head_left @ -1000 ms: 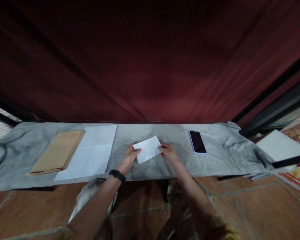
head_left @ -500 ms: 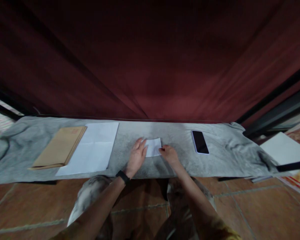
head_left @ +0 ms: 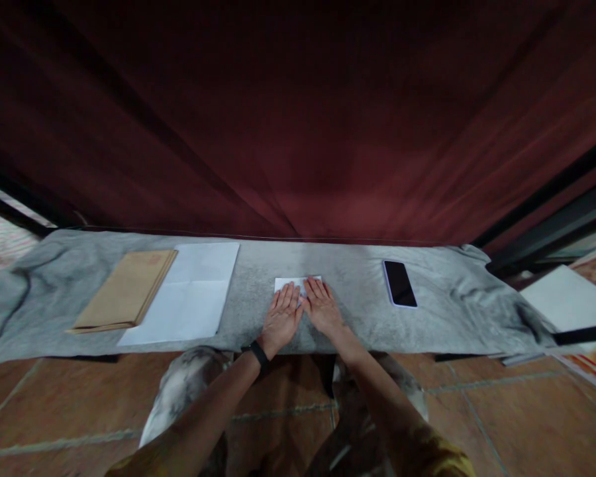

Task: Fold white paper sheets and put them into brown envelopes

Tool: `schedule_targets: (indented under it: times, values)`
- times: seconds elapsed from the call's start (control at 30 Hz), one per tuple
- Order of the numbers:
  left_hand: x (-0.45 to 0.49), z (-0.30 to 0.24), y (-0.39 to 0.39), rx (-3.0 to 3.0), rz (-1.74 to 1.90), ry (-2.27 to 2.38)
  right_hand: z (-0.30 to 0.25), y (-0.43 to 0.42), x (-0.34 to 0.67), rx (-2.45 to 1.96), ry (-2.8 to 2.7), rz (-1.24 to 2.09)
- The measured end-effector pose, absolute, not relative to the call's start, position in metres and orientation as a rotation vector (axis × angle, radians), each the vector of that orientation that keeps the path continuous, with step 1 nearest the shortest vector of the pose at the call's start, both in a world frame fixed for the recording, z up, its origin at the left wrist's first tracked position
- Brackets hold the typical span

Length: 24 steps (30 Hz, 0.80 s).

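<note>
At middle of cloth-covered worktop (head_left: pixel 362 328), soft mottled grey: small white paper (head_left: pixel 298 281), straight far edge running left to right; palms cover rest, so long axis cannot be told. Left hand (head_left: pixel 281 314) and right hand (head_left: pixel 322 309) laid flat on it, fingers extended away from wearer. Leftward, stacked brown kraft paper (head_left: pixel 126 288) overlaps creased white sheet (head_left: pixel 196 298). Rightward, smooth, dark-screened phone (head_left: pixel 400 283).

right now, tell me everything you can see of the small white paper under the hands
The small white paper lies on the grey cloth, its far edge running roughly level across the view. It looks plain and thin. The left hand and right hand lie palm down over it, side by side, leaving little more than a far strip visible; its near edge is hidden.
</note>
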State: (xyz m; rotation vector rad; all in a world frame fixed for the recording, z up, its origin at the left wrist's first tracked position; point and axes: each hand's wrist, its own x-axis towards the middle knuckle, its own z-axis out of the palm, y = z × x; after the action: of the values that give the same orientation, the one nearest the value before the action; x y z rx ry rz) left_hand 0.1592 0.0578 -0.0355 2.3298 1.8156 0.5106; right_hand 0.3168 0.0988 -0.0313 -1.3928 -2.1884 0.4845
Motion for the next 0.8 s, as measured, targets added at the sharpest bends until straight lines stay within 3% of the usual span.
schedule_targets:
  times: [0.27, 0.57, 0.8]
  values:
    - [0.129, -0.037, 0.062, 2.142, 0.505, 2.070, -0.052, 0.091, 0.315, -1.477, -2.226, 0.322]
    - [0.128, -0.032, 0.065, 2.038, 0.525, 2.058, -0.052, 0.088, 0.311, -1.556, -2.158, 0.215]
    - [0.126, -0.011, 0.081, 1.253, 1.136, 1.715, -0.049, 0.088, 0.311, -1.530, -2.158, 0.180]
